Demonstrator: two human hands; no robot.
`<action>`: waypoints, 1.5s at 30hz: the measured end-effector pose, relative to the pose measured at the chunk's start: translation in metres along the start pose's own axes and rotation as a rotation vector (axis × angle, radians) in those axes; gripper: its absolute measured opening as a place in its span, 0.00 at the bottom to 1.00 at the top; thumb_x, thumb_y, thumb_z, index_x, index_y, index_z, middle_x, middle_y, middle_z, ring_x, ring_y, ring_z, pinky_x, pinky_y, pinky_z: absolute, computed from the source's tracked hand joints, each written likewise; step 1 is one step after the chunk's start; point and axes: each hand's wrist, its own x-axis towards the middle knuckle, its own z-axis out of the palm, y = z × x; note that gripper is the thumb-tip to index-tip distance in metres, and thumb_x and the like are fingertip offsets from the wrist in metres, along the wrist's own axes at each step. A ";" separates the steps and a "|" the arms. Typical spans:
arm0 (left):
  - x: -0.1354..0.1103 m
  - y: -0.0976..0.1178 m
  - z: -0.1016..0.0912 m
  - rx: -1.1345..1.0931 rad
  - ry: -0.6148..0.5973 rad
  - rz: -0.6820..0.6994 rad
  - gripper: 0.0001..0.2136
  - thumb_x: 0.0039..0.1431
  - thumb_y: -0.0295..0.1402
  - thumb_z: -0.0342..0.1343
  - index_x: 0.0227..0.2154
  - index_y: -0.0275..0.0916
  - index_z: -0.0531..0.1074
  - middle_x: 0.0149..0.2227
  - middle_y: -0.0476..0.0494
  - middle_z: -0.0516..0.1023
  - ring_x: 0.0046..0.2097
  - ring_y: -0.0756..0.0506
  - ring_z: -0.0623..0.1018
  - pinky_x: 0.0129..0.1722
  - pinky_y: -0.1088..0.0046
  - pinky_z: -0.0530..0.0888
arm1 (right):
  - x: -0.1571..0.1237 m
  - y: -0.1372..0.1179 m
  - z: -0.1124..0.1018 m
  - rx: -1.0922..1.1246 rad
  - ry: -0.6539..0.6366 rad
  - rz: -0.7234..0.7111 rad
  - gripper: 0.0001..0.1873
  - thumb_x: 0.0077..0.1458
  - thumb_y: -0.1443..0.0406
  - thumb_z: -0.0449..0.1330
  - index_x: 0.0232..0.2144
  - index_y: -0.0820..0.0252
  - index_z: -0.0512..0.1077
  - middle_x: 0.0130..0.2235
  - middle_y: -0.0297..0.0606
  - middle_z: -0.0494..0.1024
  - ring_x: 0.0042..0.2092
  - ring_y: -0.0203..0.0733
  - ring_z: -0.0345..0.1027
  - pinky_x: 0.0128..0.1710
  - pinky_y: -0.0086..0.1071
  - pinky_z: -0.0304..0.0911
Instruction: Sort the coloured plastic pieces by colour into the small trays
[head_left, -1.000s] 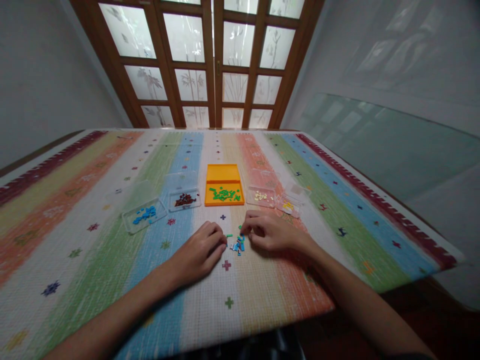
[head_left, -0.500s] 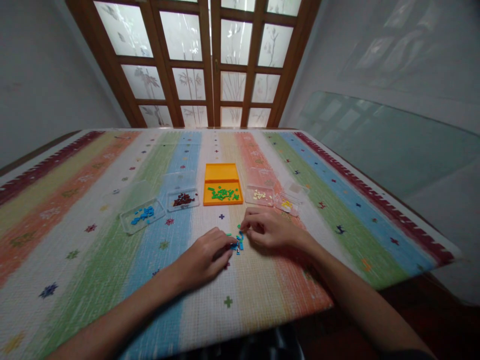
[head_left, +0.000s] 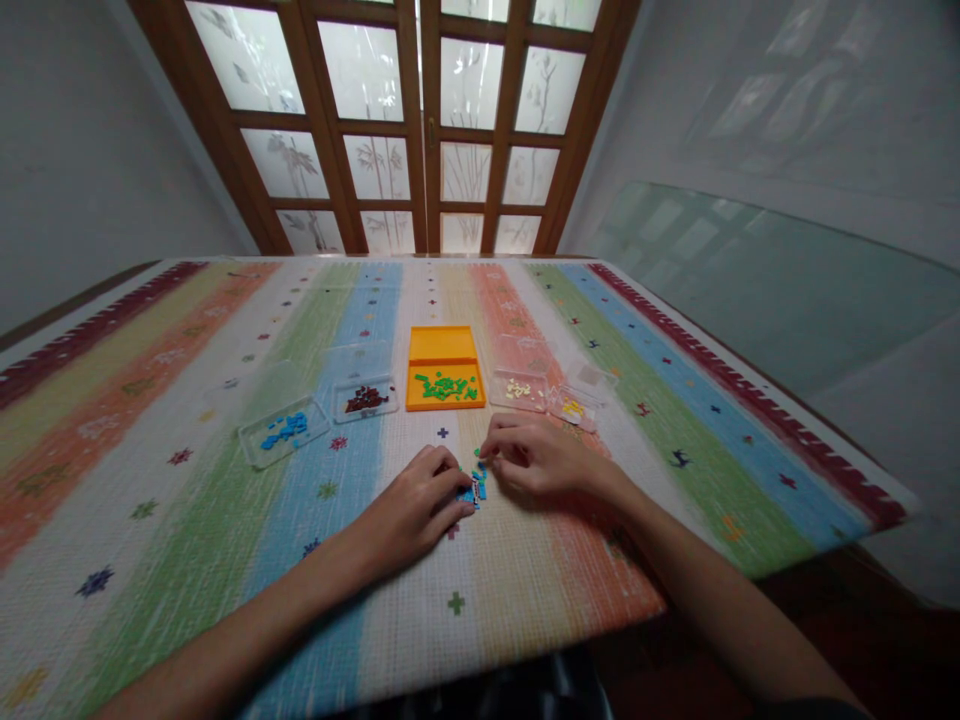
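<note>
A small cluster of blue pieces (head_left: 480,490), with dark, white and green bits, lies on the tablecloth between my hands. My left hand (head_left: 427,497) is closed round its left side, thumb at the near edge and fingers at the far one. At the cluster's far right corner, my right hand (head_left: 544,457) has thumb and forefinger pinched together. Whatever sits between those fingertips is too small to make out; a green piece (head_left: 477,453) shows beside them. Straight beyond my hands stands an open orange box (head_left: 446,405) of loose green pieces (head_left: 448,387).
To the left are clear plastic boxes with blue pieces (head_left: 285,431) and dark brown pieces (head_left: 367,398). On the right, similar boxes hold cream pieces (head_left: 519,390) and yellow pieces (head_left: 573,408). A striped tablecloth (head_left: 300,620) covers the table, its near edge in front of me.
My left hand has shifted slightly, its thumb now farther right along the near side of the cluster. My right hand stays nearly where it was, still pinched.
</note>
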 end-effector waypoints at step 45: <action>-0.016 0.009 -0.011 0.243 -0.109 0.231 0.11 0.71 0.22 0.48 0.47 0.32 0.74 0.43 0.37 0.80 0.43 0.43 0.75 0.40 0.65 0.78 | 0.000 0.002 0.002 0.004 -0.026 -0.010 0.10 0.54 0.72 0.57 0.35 0.58 0.77 0.34 0.37 0.77 0.33 0.38 0.68 0.36 0.33 0.63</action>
